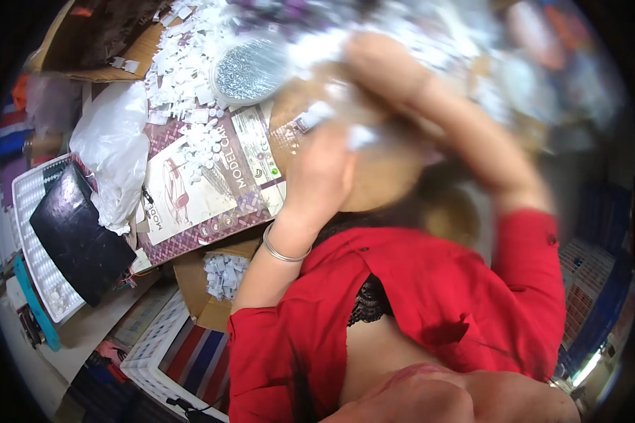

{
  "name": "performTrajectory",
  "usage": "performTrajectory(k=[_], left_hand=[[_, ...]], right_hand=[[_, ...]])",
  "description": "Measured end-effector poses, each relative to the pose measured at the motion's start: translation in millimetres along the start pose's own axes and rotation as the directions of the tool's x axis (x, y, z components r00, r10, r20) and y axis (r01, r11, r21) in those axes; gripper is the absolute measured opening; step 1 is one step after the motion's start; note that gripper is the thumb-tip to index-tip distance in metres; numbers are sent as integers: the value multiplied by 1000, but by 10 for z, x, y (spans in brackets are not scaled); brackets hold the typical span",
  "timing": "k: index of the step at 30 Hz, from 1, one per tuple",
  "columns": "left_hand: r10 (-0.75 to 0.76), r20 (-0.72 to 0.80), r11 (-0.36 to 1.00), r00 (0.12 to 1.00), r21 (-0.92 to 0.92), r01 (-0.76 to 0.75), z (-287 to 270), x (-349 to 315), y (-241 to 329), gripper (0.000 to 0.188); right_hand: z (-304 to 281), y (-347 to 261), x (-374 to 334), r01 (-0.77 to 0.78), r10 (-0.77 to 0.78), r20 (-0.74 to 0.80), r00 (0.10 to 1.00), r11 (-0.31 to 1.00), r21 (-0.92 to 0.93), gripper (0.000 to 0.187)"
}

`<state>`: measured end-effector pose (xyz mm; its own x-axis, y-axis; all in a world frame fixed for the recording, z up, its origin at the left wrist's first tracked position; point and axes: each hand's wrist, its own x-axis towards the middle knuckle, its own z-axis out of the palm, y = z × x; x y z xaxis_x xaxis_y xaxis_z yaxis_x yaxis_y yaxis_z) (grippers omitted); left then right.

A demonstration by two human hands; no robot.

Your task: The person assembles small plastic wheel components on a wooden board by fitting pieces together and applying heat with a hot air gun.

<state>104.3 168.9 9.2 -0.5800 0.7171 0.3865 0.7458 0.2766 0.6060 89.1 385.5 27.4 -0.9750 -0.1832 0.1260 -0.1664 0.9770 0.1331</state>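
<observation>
My left hand (319, 173), with a silver bangle at its wrist, is held over a round tan board (381, 187). Its fingers are curled closed around a small white plastic part (316, 114), whose exact shape is blurred. My right hand (384, 65) is further off, at the edge of a spread of small white plastic parts (180, 63). Motion smears its fingers, so what they hold, if anything, does not show. Between the pile and my left hand stands a round clear tub (250, 70) of tiny shiny metal pieces.
A flattened printed carton (190, 183) covers the table's left side. An open cardboard box (102, 35) lies at the far left, above a white plastic bag (113, 141). Below are a white basket (32, 187) with a black wrapped item (81, 233), and a box of white parts (190, 282).
</observation>
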Motion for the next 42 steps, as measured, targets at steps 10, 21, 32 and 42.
performTrajectory(k=[10,21,32,42], left_hand=[[99,-101,994,990,52,-95,47,-229,-76,29],[-46,-60,997,997,58,49,-40,-181,-15,32],[-79,-283,944,956,288,163,-722,697,-585,7],[26,-217,942,976,332,48,-759,732,-650,7]], right_hand=[[-105,-294,-719,-198,318,-33,948,666,719,11],[-69,-569,-878,23,224,-218,950,645,764,9],[-7,-623,-845,226,26,-424,905,816,531,15],[-80,-560,-868,12,319,-258,912,608,794,9]])
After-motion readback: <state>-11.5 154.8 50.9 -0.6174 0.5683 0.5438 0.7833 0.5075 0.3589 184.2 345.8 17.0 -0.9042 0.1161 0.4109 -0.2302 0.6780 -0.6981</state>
